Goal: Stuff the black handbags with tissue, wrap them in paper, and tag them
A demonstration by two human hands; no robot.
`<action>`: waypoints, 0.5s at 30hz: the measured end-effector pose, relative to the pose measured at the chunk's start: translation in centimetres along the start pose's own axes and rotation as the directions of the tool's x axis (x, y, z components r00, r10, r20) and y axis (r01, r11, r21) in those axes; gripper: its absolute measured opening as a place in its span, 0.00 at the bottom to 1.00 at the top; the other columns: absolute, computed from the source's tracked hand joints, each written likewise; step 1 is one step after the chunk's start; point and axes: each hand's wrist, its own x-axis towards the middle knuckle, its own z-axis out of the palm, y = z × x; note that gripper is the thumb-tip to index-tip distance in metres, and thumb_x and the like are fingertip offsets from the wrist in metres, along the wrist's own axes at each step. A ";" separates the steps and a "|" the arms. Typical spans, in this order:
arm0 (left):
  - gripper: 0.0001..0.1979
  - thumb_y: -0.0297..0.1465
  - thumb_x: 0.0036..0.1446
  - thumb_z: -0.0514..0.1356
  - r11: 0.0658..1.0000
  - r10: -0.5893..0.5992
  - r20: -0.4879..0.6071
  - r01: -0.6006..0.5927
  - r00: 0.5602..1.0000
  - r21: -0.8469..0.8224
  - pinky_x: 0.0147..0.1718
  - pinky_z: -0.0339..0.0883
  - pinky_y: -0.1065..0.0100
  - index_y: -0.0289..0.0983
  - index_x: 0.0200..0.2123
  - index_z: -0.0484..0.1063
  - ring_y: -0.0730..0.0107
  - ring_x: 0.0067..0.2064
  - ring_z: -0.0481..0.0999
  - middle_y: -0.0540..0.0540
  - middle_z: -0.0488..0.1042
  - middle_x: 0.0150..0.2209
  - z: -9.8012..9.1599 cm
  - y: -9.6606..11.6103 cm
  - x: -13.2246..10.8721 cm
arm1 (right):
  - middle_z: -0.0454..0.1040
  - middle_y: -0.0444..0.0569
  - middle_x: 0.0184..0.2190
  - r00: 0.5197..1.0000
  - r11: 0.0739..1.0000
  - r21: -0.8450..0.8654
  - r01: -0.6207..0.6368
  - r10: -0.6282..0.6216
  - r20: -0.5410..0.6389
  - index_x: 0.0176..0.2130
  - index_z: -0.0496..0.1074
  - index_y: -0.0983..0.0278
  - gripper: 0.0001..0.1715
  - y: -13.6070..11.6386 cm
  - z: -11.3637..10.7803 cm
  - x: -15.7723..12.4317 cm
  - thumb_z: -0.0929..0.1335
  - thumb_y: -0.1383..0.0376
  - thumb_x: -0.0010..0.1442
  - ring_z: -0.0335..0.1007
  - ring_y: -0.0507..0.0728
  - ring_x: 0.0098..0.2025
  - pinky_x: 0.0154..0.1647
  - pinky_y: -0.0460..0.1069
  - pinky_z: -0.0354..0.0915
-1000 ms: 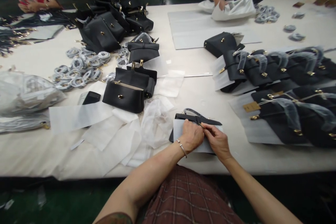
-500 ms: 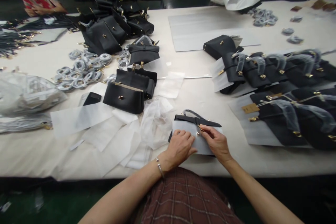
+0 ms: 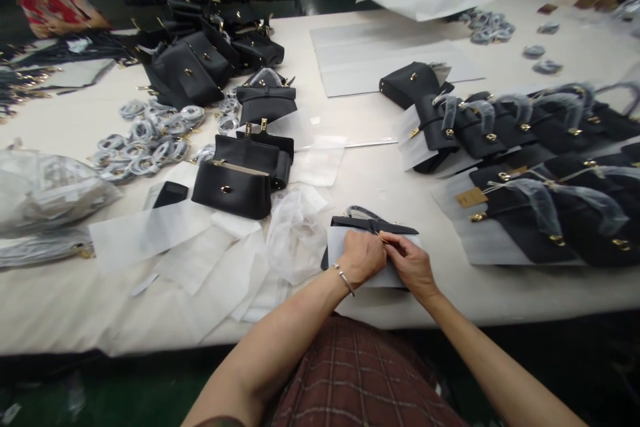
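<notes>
Hands close together at a bag's clasp

Left hand (image 3: pixel 364 257) curled, knuckles up; I can't tell what its hidden fingers grip. Right hand (image 3: pixel 413 267): thumb and fingertips pinched on the gold clasp (image 3: pixel 381 236). I have the black bag (image 3: pixel 357 221) on the table (image 3: pixel 375 167), between 4 and 5 o'clock of my view's centre, white sheet (image 3: pixel 337 240) over its front. From the bag: crumpled tissue (image 3: pixel 295 240) at 9, black pouch (image 3: pixel 231 191) near 10, handled bags (image 3: pixel 470 130) at 2.
</notes>
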 end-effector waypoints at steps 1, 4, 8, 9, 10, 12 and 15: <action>0.13 0.29 0.62 0.54 1.000 -0.002 0.003 0.002 1.000 0.003 0.43 0.68 0.55 0.31 0.34 0.78 0.54 0.40 0.79 0.35 0.79 0.34 -0.1 0.0 0.0 | 0.80 0.49 0.44 1.000 1.000 0.002 -0.001 0.001 -0.001 0.42 0.79 0.59 0.17 0.1 0.0 0.0 0.70 0.52 0.58 0.76 0.63 0.47 0.56 0.61 0.69; 0.13 0.29 0.61 0.54 1.000 0.005 0.031 -0.005 1.000 0.001 0.45 0.68 0.54 0.31 0.36 0.78 0.52 0.42 0.79 0.35 0.79 0.37 -0.5 0.1 0.2 | 0.80 0.49 0.44 1.000 1.000 0.011 -0.007 0.007 -0.002 0.42 0.79 0.59 0.17 0.2 0.0 0.0 0.70 0.52 0.58 0.76 0.63 0.47 0.55 0.60 0.70; 0.14 0.29 0.61 0.53 0.998 -0.055 0.101 0.057 0.993 -0.018 0.41 0.71 0.60 0.32 0.36 0.79 0.54 0.42 0.80 0.34 0.80 0.37 -1.0 0.4 0.9 | 0.80 0.49 0.43 1.000 1.000 0.020 -0.017 0.017 0.005 0.43 0.79 0.59 0.16 0.2 -0.1 0.3 0.69 0.54 0.58 0.77 0.63 0.46 0.54 0.60 0.70; 0.14 0.29 0.62 0.53 0.996 -0.083 0.114 0.086 0.990 -0.019 0.40 0.71 0.60 0.31 0.38 0.79 0.54 0.43 0.80 0.33 0.80 0.38 -1.2 0.4 1.1 | 0.80 0.49 0.43 1.000 1.000 0.024 -0.015 0.015 0.014 0.42 0.79 0.59 0.16 0.1 -0.2 0.4 0.69 0.55 0.58 0.77 0.63 0.46 0.54 0.61 0.70; 0.15 0.29 0.62 0.52 0.993 -0.109 0.125 0.113 0.986 -0.021 0.39 0.72 0.60 0.31 0.39 0.79 0.53 0.43 0.80 0.33 0.80 0.39 -1.3 0.4 1.2 | 0.80 0.48 0.44 1.000 1.000 0.028 -0.010 0.010 0.026 0.42 0.79 0.58 0.15 0.1 -0.3 0.6 0.69 0.55 0.58 0.77 0.63 0.47 0.55 0.60 0.70; 0.16 0.30 0.63 0.51 0.988 -0.150 0.147 0.155 0.978 -0.023 0.40 0.73 0.60 0.30 0.41 0.78 0.51 0.45 0.80 0.32 0.80 0.41 -1.4 0.4 1.5 | 0.80 0.47 0.44 0.998 0.999 0.040 0.004 -0.006 0.055 0.41 0.79 0.57 0.15 0.0 -0.5 0.7 0.68 0.55 0.58 0.76 0.63 0.48 0.56 0.60 0.69; 0.17 0.31 0.63 0.51 0.981 -0.180 0.180 0.189 0.967 -0.032 0.43 0.72 0.59 0.30 0.43 0.78 0.50 0.47 0.80 0.32 0.79 0.43 -1.4 0.3 1.7 | 0.80 0.47 0.44 0.996 0.998 0.057 0.024 -0.029 0.089 0.42 0.79 0.57 0.15 0.0 -0.7 0.9 0.68 0.55 0.58 0.76 0.62 0.48 0.56 0.60 0.70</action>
